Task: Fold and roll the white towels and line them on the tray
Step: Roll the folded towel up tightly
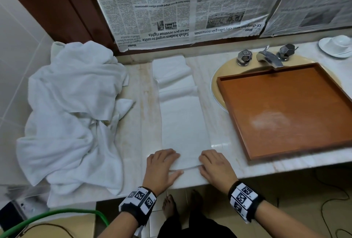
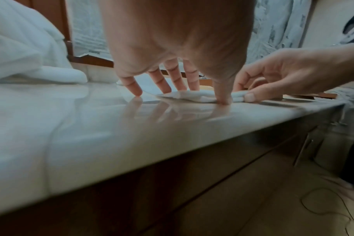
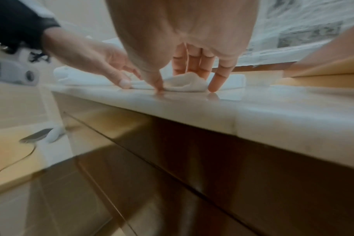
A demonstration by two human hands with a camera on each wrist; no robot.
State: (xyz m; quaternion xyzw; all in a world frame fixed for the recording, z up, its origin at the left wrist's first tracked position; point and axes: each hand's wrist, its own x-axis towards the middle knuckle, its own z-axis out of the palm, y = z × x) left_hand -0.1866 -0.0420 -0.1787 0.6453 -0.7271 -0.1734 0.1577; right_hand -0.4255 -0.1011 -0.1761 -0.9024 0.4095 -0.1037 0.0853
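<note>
My left hand (image 1: 162, 165) and right hand (image 1: 215, 165) both pinch the near end of the towel (image 1: 183, 121), thumbs under the started roll and fingers curled over it, at the table (image 1: 257, 165) edge. The folded strip runs straight away from my hands. Left of my left hand lies a heap (image 1: 74, 112) of towels. Beyond my right hand sits the tray (image 1: 238, 116) over the sink, taps (image 1: 266, 57) behind.

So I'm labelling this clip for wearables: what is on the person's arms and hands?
The left hand and right hand are bare, with no gloves or rings visible. Each wrist carries a black band fitted with white blocks printed with square black-and-white marker codes. The forearms are bare, with no sleeves in view.
</note>
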